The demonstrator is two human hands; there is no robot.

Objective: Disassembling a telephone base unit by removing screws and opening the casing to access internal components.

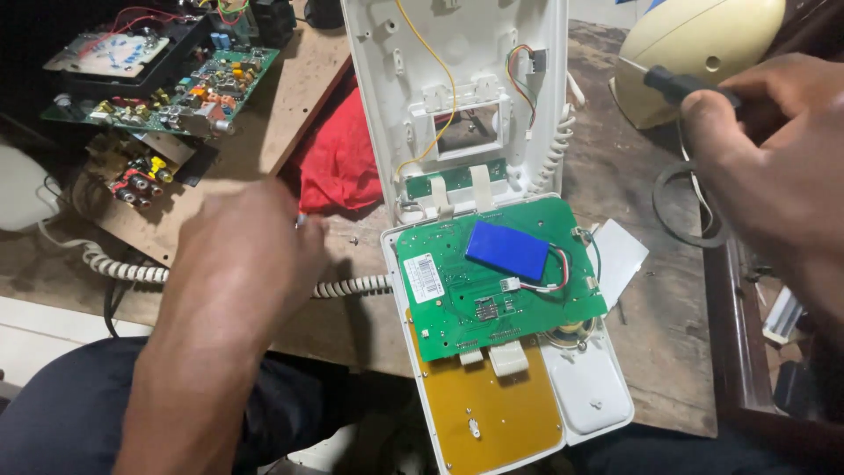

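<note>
1. Centre frame: the opened white phone case [457, 97] lies flat on the counter [668, 352], green circuit board [492, 281] up for access.
2. Upper right, the right hand [782, 167] has its fingers wrapped round a black-handled screwdriver [677, 84], held clear.
3. Left of centre, the left hand [251, 255] hovers; whether its fingers hold anything, I cannot tell.

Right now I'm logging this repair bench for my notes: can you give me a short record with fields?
Surface: worn wooden table
Main item: opened white phone casing, green circuit board exposed
On board: blue battery pack, wired
Left hand: beside the coiled cord, holding a small item, unclear what
Right hand: grips a black-handled screwdriver
Also: red cloth, other circuit boards at far left
</note>
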